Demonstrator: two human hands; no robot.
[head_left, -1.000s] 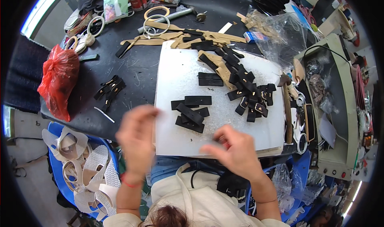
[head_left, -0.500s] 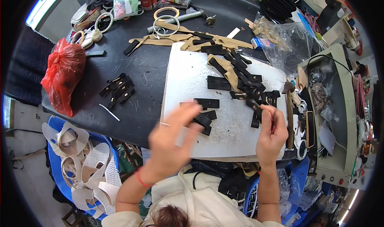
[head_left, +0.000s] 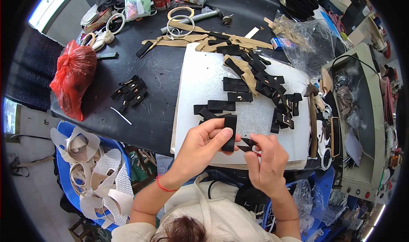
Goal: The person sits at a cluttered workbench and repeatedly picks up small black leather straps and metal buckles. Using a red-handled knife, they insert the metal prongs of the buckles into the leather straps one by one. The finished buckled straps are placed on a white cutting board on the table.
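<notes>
My left hand is closed on a black strap piece, held upright between thumb and fingers over the near edge of a white board. Just right of it, my right hand grips a small dark pointed tool that looks like snips, with a bit of red showing at the fingers. Its tips are close to the strap; whether they touch I cannot tell. Beyond the left hand lie more black strap pieces. A larger heap of black straps, mixed with tan ones, covers the board's far right.
A small pile of black pieces and a red plastic bag are on the dark table at left. Tan straps and rings lie behind the board. A hammer borders its right side. A blue tub holds pale shoe uppers.
My left hand, blurred before near the left strap pieces, now holds a black strap upright. My right hand has moved nearer and left, away from the buckled strap; the pointed tool now shows.
</notes>
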